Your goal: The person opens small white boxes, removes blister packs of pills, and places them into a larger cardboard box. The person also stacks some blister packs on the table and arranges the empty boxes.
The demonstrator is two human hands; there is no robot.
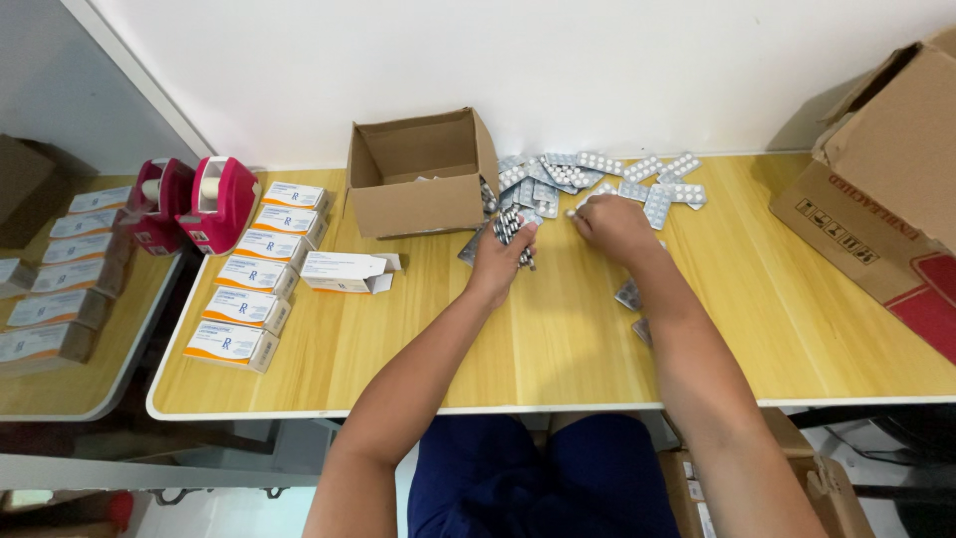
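Left hand (498, 261), centre of frame: fingers curled closed around a small stack of blister strips (510, 229), held edge-up just above the counter (558, 349). Right hand (612, 227), just right of it: palm down, fingers bent, fingertips resting on a strip at the near edge of the loose pile of blister strips (607, 179) spread across the upper centre. Whether the right hand pinches that strip or only presses it cannot be told.

Count: one open brown carton (423, 174) at upper centre, touching the pile's left side. Five closed white medicine boxes (261, 279) in a column at left, plus one open white box (344, 271) lying beside them. Two pink tape dispensers (189, 204) at upper left. Further boxes (60, 279) on a second table, far left, about six, partly cut off.

Strips in the pile overlap; no exact count possible. Two strips lie partly hidden under the right forearm. A large cardboard box (886, 189) is cut off by the right edge.
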